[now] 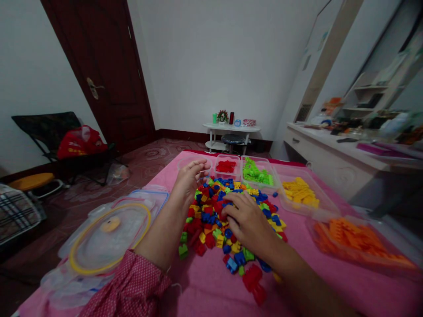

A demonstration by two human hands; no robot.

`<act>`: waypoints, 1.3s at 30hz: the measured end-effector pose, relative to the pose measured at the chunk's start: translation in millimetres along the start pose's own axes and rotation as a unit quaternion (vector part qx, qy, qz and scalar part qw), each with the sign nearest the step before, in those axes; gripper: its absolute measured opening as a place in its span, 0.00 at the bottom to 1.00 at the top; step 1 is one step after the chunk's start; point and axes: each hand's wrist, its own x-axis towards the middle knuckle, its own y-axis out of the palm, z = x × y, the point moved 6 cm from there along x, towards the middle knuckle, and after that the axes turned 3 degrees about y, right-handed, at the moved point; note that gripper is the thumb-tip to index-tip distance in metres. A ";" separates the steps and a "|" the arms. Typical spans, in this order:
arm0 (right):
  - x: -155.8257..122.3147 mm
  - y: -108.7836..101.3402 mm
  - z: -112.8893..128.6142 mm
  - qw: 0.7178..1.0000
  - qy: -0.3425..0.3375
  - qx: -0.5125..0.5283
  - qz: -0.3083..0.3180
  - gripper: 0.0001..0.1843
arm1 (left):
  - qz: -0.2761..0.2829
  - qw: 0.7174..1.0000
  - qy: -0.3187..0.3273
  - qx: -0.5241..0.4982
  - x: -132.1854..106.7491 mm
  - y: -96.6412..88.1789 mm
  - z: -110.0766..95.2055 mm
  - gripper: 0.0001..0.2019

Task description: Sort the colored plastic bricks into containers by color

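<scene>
A heap of small plastic bricks (211, 215) in red, blue, yellow, green and orange lies on a pink cloth (205, 286). My right hand (247, 220) rests palm down on the heap, fingertips pinched on a red brick at its left side. My left hand (190, 176) reaches past the heap's far left edge, fingers curled over a clear box (185, 164); what it holds, if anything, is hidden. Beyond stand clear boxes of red bricks (226, 166) and green bricks (257, 172). Yellow bricks (300, 191) and orange bricks (357, 242) fill boxes at the right.
Stacked clear lids (105, 233) lie at the cloth's left edge. A white dresser (333, 154) stands at right, a small white table with a stool (231, 132) by the far wall, a dark door (105, 70) at left, and a folding chair with a red bag (79, 141).
</scene>
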 end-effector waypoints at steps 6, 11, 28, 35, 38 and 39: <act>-1.6 -8.2 -51.9 0.997 0.076 -0.002 0.020 0.09 | -0.031 0.916 0.117 0.382 6.8 -16.4 -7.0 0.13; -2.7 -9.1 -53.5 0.996 0.086 -0.011 0.038 0.11 | -0.024 0.689 0.084 0.720 6.2 -27.0 6.4 0.12; -2.2 -2.5 -55.8 0.995 0.092 0.025 0.028 0.11 | 0.108 0.684 0.000 0.722 12.4 -26.0 57.5 0.17; -1.8 -13.0 -59.9 0.991 0.105 0.063 0.043 0.10 | 0.224 0.697 0.056 0.679 -7.4 13.8 43.9 0.16; -1.5 -24.2 -65.9 0.986 0.133 0.088 0.038 0.09 | 0.285 0.719 0.075 0.630 -20.7 29.3 32.3 0.20; -1.5 -28.4 -70.0 0.984 0.147 0.095 0.025 0.09 | 0.294 0.727 0.082 0.615 -23.2 33.4 28.5 0.20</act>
